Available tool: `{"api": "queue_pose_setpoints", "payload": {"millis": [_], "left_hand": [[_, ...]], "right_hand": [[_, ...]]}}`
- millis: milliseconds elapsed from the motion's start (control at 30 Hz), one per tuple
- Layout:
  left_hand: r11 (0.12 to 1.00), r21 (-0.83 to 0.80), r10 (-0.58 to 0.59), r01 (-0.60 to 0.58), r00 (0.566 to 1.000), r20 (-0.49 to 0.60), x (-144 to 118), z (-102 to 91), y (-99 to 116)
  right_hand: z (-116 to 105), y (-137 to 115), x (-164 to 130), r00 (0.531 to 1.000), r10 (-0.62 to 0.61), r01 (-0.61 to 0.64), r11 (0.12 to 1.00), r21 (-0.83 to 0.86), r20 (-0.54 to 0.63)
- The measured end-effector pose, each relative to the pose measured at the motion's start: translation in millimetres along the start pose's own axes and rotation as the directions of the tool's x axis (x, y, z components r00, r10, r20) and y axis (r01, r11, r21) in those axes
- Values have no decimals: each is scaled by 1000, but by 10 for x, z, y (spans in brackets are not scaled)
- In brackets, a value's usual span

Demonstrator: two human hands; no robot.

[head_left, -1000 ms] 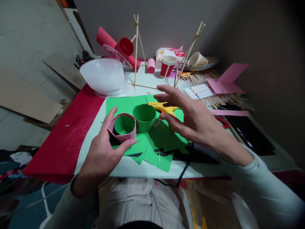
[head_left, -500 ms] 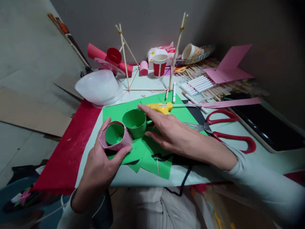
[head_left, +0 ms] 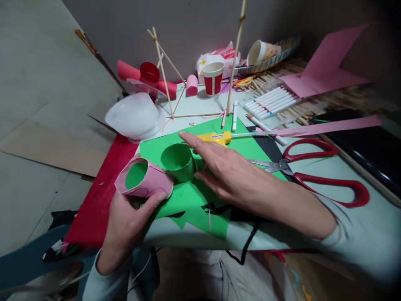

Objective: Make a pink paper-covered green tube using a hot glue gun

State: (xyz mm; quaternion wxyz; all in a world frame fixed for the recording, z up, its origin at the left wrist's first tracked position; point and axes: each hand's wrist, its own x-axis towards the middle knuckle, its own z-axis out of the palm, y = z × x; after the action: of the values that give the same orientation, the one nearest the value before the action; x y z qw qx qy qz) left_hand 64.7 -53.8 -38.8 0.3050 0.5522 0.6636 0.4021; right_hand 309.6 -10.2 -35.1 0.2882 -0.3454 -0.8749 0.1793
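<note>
My left hand (head_left: pixel 128 221) grips the pink paper cup (head_left: pixel 142 180), thumb on its near side and the other fingers wrapped behind, so it is tilted with its green-lined mouth facing left and up, just over the near left corner of the green paper sheet (head_left: pixel 241 146). My right hand (head_left: pixel 228 175) is flat and loose, clasping nothing; its index finger stretches to the far side of the green cup (head_left: pixel 177 161), which stands upright on the green sheet, touching or nearly touching the pink cup on its right. The yellow glue gun (head_left: pixel 216 137) lies just beyond that fingertip, its black cord dropping off the near edge of the desk (head_left: pixel 316 171). The red-handled scissors (head_left: pixel 316 175) lie to the right, well apart from my fingers.

To do this well, I judge I should keep the left grip light: the pink wall is thin paper and already looks a little squashed, so pinching harder would crease it. The right fingers should close around the green cup from the far and right sides, low on its wall, without dragging the loose green offcuts (head_left: pixel 203 213) beneath. I would also keep clear of the glue gun's nozzle, since I cannot tell whether it is hot. The stick frame (head_left: pixel 232 67) stands farther back, out of the way.
</note>
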Motion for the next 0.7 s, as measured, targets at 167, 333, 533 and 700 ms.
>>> {"api": "queue_pose_setpoints", "payload": {"millis": [167,333,533,700], "left_hand": [[917,-394,-26,60,995,91,-76,-104,-67],[739,-661,-74,130,991,112,-104,-197,-2],[568,-791,-84,226,972,218,-25,-304,194],[495,-837,-116,231,973,200,53,-327,254]], "right_hand": [[-20,19,-3,999,-36,36,999,-7,-3],[16,16,48,996,-88,88,993,-74,-6],[-159,-112,159,996,-83,77,988,-132,-40],[-535,-23,517,994,54,-75,970,-233,-93]]}}
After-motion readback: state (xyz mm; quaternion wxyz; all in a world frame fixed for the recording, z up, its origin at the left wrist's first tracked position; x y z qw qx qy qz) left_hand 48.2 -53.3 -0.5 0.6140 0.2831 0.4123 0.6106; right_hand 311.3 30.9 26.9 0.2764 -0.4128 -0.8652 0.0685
